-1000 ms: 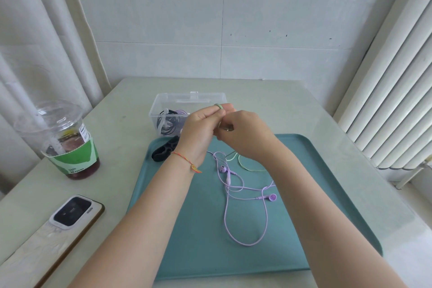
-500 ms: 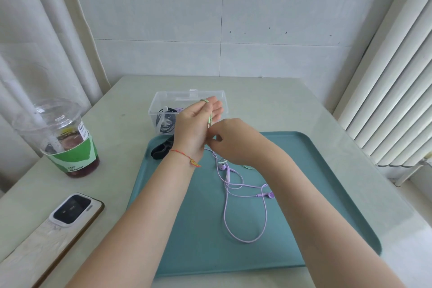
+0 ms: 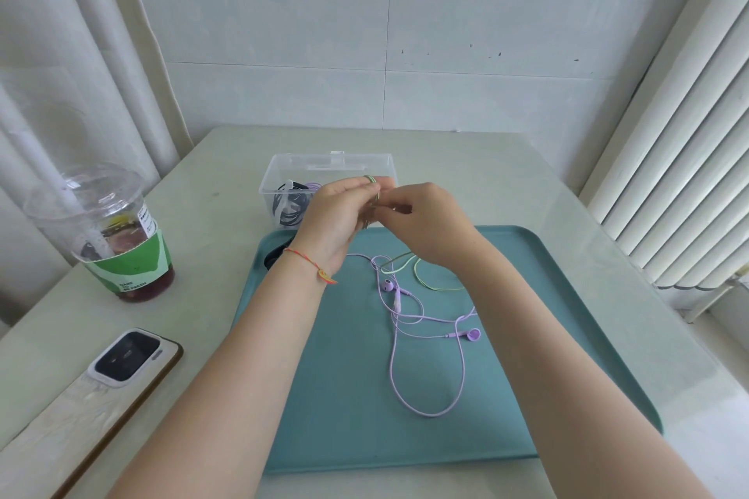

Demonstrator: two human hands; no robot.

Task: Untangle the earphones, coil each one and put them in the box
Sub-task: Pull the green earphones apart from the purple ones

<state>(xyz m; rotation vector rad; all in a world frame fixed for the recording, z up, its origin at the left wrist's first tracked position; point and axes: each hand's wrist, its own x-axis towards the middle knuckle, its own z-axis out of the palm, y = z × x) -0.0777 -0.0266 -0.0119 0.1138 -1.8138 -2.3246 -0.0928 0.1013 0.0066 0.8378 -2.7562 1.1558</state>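
A pale bench (image 3: 466,158) carries, from largest to smallest, a teal tray (image 3: 587,336), a lidded drink cup (image 3: 109,231) at the left, a phone (image 3: 121,361) lying near the front-left edge, and a clear box (image 3: 332,166) just behind the tray. The tray serves as the work area, with the box placed within short reach so finished coils can go straight in; a dark coil (image 3: 289,209) and a purple coil (image 3: 313,186) already lie inside it. Both forearms reach over the tray and meet above its far edge. The left hand (image 3: 336,215) has its fingers curled round a small coil of green cable (image 3: 421,275), acting as the form on which the loops are gathered; a loop shows at its fingertips. The right hand (image 3: 425,223) pinches the same cable just beside the left, apparently feeding and guiding the next turn. The free tail of the green cable trails down onto the tray beneath the right wrist, touching the purple earphones (image 3: 425,340), which lie loose and uncoiled at the tray's middle, two buds visible. A dark object (image 3: 275,255) sits at the tray's far-left corner, partly hidden by the left wrist. Judged from this layout, the green set is mid-coiling and the purple set remains to be done.
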